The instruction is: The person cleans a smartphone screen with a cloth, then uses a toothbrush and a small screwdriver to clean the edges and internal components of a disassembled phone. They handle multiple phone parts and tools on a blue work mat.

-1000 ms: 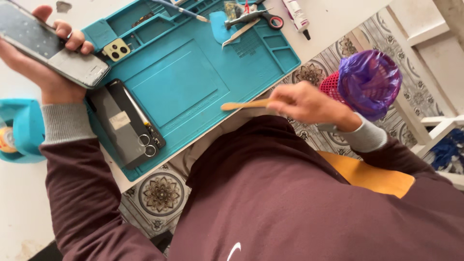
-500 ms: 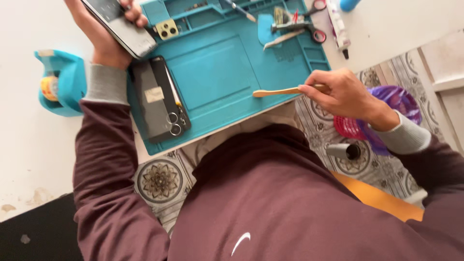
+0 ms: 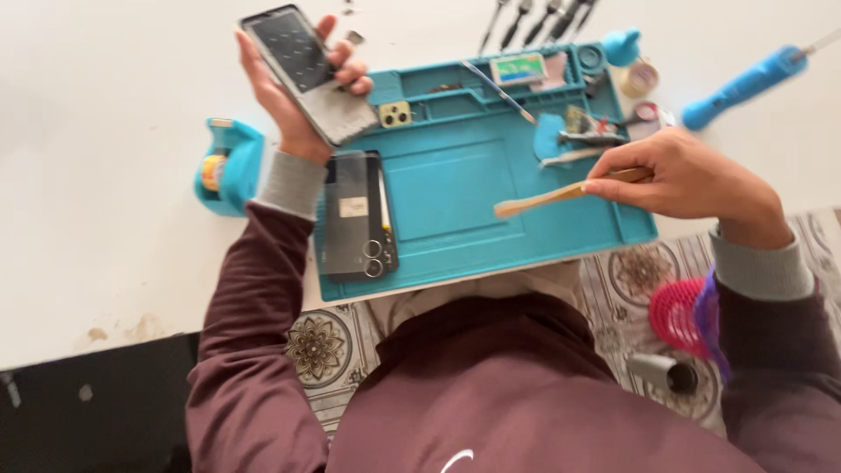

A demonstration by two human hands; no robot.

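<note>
My left hand holds a smartphone raised above the white table, screen side up, near the upper left corner of a teal work mat. My right hand grips a thin wooden stick whose flat tip hovers over the middle of the mat. A second dark phone with a clear film on it lies on the mat's left edge, camera rings toward me.
A small camera module, tweezers and small parts sit in the mat's top tray. A teal tape dispenser stands to the left, a blue handled tool at right, several drivers at the top. A pink and purple basket sits on the patterned floor.
The view has swung so the table fills more of the frame. My left hand with the phone stays raised; my right hand has moved the stick over the mat's middle.
</note>
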